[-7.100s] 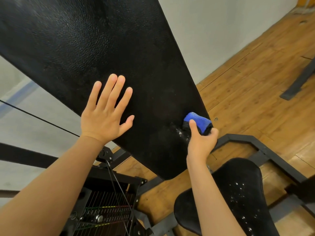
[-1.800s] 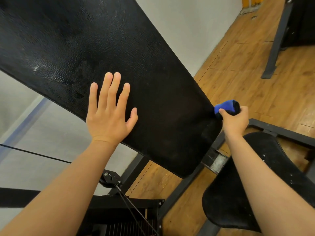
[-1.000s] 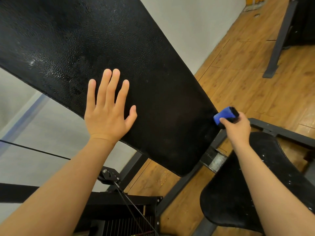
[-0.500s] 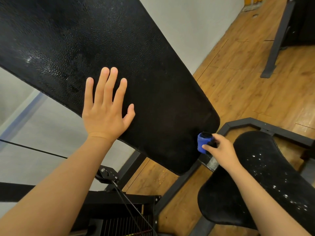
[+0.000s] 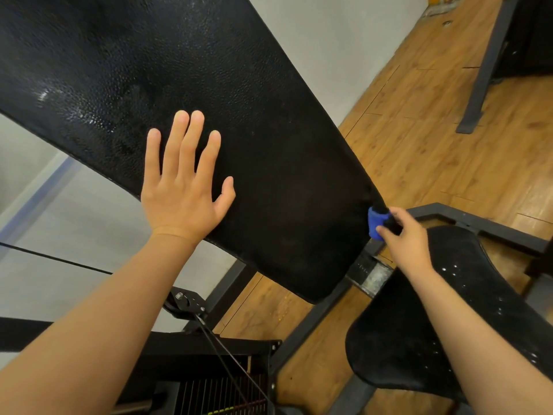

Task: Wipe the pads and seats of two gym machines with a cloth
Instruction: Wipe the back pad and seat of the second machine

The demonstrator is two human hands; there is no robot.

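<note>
The grip of the right hand pinches mid-roll the blue rolled cloth, likely soft and light, centre right; left hand spread flat on black textured pad.

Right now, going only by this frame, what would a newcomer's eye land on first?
The big black back pad slants across the upper left, with the left hand pressed flat on it, fingers straight. At the pad's right edge the right hand grips a bunched blue cloth, the one bright colour in view. Lower right, the black seat is speckled with pale specks.
</note>
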